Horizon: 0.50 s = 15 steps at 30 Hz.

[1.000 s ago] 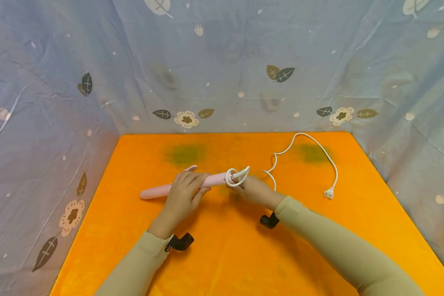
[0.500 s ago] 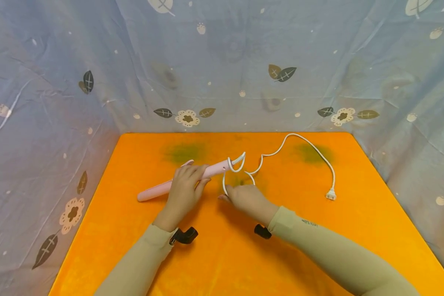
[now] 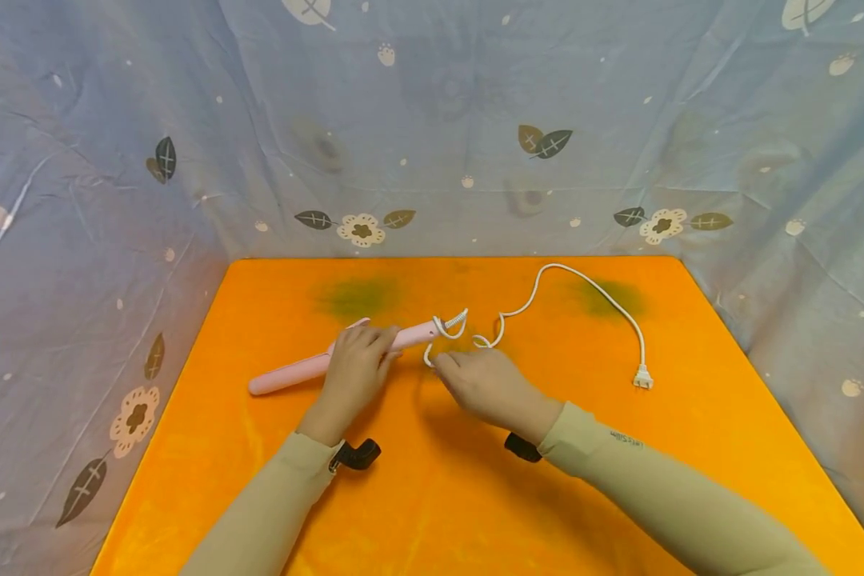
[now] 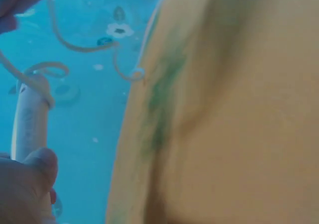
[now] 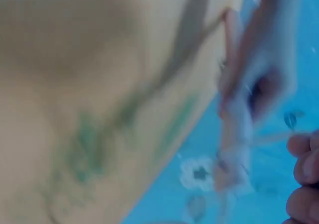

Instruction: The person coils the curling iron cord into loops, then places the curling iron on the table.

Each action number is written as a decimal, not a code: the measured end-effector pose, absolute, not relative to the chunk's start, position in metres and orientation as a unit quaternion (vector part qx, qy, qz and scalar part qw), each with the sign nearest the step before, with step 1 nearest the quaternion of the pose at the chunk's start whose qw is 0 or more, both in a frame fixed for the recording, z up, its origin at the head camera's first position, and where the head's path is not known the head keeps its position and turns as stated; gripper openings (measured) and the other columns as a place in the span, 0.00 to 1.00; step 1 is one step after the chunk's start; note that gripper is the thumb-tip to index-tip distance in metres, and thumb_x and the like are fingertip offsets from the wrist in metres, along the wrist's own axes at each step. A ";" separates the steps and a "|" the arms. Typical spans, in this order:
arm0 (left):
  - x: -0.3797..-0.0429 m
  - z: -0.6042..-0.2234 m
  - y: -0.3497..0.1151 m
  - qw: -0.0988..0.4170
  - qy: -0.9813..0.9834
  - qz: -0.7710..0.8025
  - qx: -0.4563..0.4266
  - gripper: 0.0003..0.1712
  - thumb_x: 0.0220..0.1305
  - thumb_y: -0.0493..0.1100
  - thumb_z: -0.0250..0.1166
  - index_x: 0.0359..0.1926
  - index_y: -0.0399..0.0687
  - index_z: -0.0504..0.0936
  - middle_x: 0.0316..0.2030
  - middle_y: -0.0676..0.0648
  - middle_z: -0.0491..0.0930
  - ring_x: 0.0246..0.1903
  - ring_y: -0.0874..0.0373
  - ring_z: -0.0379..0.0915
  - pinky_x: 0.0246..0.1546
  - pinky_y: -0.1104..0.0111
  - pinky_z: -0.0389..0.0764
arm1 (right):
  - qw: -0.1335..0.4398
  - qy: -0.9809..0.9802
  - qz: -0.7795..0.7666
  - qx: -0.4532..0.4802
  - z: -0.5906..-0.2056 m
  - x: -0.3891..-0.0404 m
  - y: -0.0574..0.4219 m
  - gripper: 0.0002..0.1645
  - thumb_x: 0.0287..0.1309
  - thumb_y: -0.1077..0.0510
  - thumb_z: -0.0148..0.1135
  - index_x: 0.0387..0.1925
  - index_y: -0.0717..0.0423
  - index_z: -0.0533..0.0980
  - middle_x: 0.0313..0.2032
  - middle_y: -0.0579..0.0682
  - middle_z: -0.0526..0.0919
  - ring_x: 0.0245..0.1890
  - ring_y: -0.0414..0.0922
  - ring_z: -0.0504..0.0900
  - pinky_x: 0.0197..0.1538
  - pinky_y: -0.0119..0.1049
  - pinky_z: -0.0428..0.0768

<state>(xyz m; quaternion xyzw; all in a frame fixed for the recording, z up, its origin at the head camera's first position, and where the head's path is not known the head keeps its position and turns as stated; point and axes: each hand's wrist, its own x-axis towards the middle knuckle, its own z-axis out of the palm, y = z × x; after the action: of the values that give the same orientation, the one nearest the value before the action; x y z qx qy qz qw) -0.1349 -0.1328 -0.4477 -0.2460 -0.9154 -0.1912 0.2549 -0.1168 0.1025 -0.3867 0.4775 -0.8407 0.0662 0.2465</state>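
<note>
A pink curling iron (image 3: pixel 291 374) is held across its middle by my left hand (image 3: pixel 356 364), its barrel pointing left and its handle end right. In the left wrist view, the thumb lies along the pale handle (image 4: pixel 31 119). A white cord (image 3: pixel 522 308) leaves the handle's end and loops once around it. My right hand (image 3: pixel 490 384), to the right of the handle and nearer me, pinches the cord. Curled fingers (image 5: pixel 306 176) with a stretch of cord between them show in the right wrist view. The iron is blurred there.
The cord trails back and right over the orange table (image 3: pixel 432 496) to a two-pin plug (image 3: pixel 642 378). A grey-blue patterned curtain (image 3: pixel 432 144) encloses the table's back and sides. Black wrist mounts (image 3: pixel 360 454) hang below both wrists.
My right hand has moved from the handle's end toward me, drawing the cord out. The trailing cord has slid left. My left hand keeps its grip, and the iron has shifted slightly left.
</note>
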 end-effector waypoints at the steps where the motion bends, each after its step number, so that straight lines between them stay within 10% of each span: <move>1: -0.134 -0.449 -0.133 0.246 -0.919 -0.181 -0.249 0.23 0.58 0.43 0.71 0.55 0.44 0.81 0.41 0.43 0.82 0.47 0.43 0.75 0.60 0.50 0.68 | 0.252 -0.835 0.069 0.484 -0.382 -0.120 0.104 0.08 0.65 0.59 0.58 0.31 0.57 0.69 0.19 0.44 0.69 0.15 0.41 0.67 0.19 0.34 0.68; 15: -0.119 -0.464 -0.135 0.211 -0.908 -0.154 -0.327 0.21 0.60 0.41 0.70 0.55 0.47 0.82 0.40 0.46 0.81 0.47 0.46 0.75 0.62 0.52 0.67 | 0.234 -0.822 0.108 0.508 -0.348 -0.149 0.120 0.12 0.56 0.52 0.70 0.31 0.53 0.76 0.23 0.43 0.73 0.19 0.38 0.69 0.23 0.28 0.71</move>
<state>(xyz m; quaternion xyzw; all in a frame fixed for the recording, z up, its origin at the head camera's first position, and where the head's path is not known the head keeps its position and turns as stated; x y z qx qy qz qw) -0.1191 -0.1350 -0.4640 -0.3266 -0.9083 -0.1539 0.2113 -0.1486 0.1199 -0.3481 0.5075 -0.8222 0.1084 0.2338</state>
